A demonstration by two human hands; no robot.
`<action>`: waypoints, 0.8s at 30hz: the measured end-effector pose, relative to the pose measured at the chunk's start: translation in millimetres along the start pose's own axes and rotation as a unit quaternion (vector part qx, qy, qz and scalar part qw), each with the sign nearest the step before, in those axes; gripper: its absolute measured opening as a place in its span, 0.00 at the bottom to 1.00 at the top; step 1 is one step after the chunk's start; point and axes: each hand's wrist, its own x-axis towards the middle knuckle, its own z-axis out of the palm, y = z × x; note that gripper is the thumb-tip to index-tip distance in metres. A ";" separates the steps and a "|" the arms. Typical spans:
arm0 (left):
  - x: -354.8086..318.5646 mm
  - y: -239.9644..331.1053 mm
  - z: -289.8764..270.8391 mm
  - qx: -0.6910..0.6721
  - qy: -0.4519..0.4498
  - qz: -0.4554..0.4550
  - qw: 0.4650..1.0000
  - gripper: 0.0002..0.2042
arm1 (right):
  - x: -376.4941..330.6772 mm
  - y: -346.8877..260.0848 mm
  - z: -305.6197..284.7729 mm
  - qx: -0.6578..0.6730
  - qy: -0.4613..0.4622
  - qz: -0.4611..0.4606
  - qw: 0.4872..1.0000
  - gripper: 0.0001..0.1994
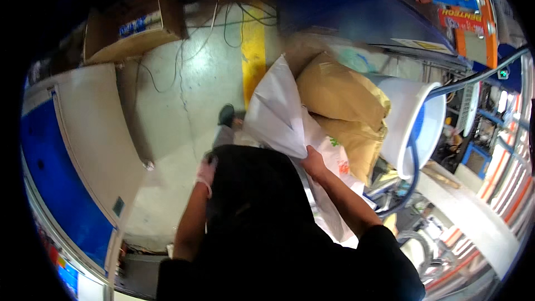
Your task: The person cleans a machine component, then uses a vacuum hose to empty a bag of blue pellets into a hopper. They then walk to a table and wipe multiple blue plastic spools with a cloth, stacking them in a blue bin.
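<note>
Right hand: right hand [314, 163], 4 o'clock from centre; grasping the near corner of the white sack, fingers closed on it.
Left hand: left hand [207, 170], 8 o'clock, low beside the black shirt [259, 200]; pale glove-like cover, cuff at wrist; finger pose blurred, can't tell if grasping or free.
White sack: white sack [276, 108], just above centre toward 12; tilted, one corner points up at 12, another at the right hand.
Marked sack: marked sack [333, 161], 4 o'clock; white with green and red marks, partly behind the right forearm.
Brown sacks: upper brown sack [343, 92] at 2, lower brown sack [354, 144] at 3; upper overlaps lower, both right of the white sack.
Tub: white tub [398, 125], 3 o'clock, beside brown sacks; blue hose [415, 173] across its mouth side.
Foot: dark shoe [226, 115], 10 o'clock, near centre.
Floor: grey floor [167, 145]; yellow stripe [254, 50] at 12.
Edges: cardboard box [120, 50] at 10; blue-and-white cabinet [97, 128] at 9.
</note>
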 end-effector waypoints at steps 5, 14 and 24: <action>77.8 72.0 20.9 -0.039 -0.107 0.003 0.994 0.31 | -181.2 -55.3 -128.6 -0.059 -0.053 -0.028 0.996 0.24; 176.8 303.4 87.5 -0.109 -0.171 0.158 0.966 0.37 | -335.2 -99.3 -136.4 -0.003 -0.150 0.070 0.986 0.17; 75.3 196.1 2.7 -0.457 -0.313 0.113 0.825 0.32 | -304.8 -39.6 -132.8 -0.095 -0.048 -0.106 0.989 0.13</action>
